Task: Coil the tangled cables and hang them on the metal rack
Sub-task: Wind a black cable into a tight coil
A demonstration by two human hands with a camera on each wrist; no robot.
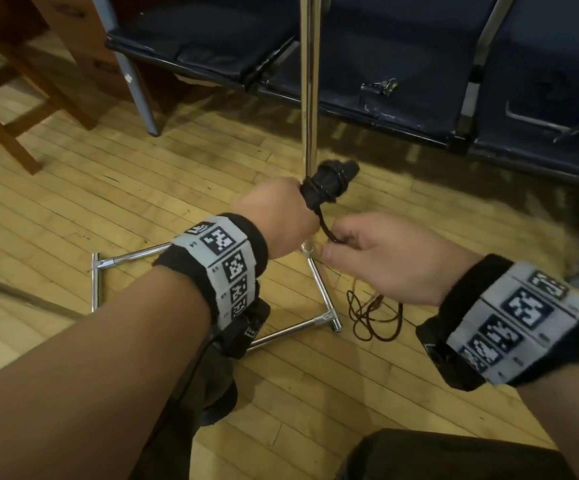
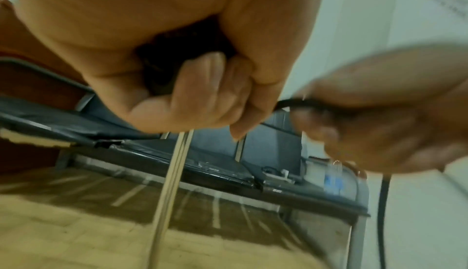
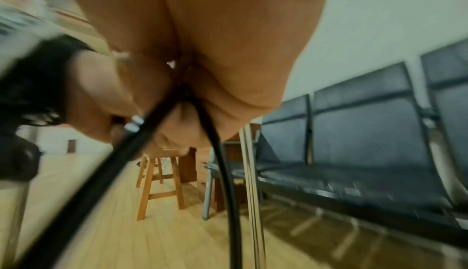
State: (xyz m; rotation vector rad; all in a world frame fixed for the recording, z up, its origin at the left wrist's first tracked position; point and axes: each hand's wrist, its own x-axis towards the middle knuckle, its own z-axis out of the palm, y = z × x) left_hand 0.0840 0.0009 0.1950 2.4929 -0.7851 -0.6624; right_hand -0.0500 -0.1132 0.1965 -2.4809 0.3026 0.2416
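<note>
A black coiled cable bundle (image 1: 329, 183) sticks up out of my left hand (image 1: 277, 216), whose fist grips it in front of the chrome pole (image 1: 308, 81) of the metal rack. A loose black strand (image 1: 327, 228) runs down from the bundle to my right hand (image 1: 378, 256), which pinches it between thumb and fingers. The left wrist view has my curled left fingers (image 2: 202, 93) round the dark bundle and the strand (image 2: 298, 102) leading to the right hand. In the right wrist view the black cable (image 3: 222, 163) hangs from the pinch.
A thin brown tangled cable (image 1: 374, 317) lies on the wooden floor by the rack's chrome base (image 1: 319, 289). A row of dark blue padded seats (image 1: 385, 64) stands behind the pole. A wooden stool (image 1: 14, 98) and desk are at the far left.
</note>
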